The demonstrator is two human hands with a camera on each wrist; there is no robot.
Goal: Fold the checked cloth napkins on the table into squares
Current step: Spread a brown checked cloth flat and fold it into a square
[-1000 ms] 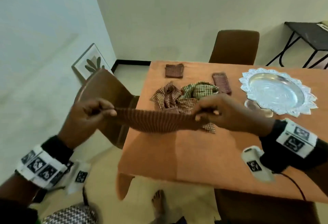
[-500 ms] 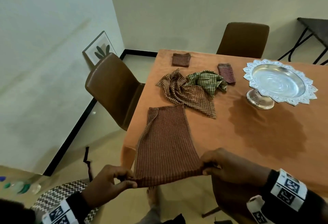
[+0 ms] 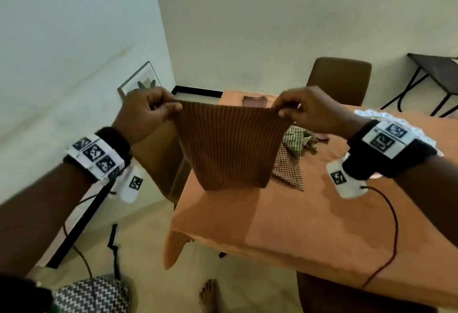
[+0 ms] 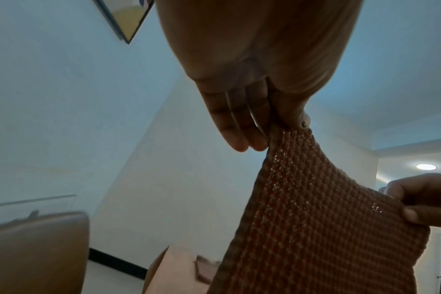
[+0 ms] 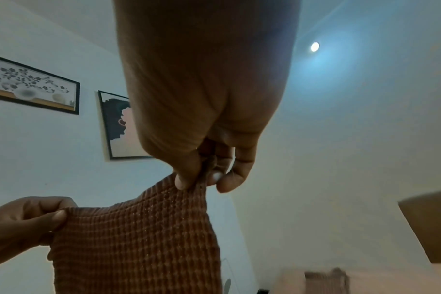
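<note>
The table (image 3: 285, 233) spreads below and beyond the grip, with two brown chairs at its sides. Beyond the right hand's grip stands a silver dish (image 3: 371, 114). Hanging from both grips is a brown checked napkin (image 3: 230, 144), apparently already doubled, its lower edge just above the table. Past it, lower right of the grip, lies a loose heap of unfolded napkins (image 3: 295, 154); farther off sit two small folded ones (image 3: 254, 101). The left hand (image 3: 146, 114) and right hand (image 3: 309, 111) each pinch an upper corner tight. So two look done, one half-folded, several remain.
</note>
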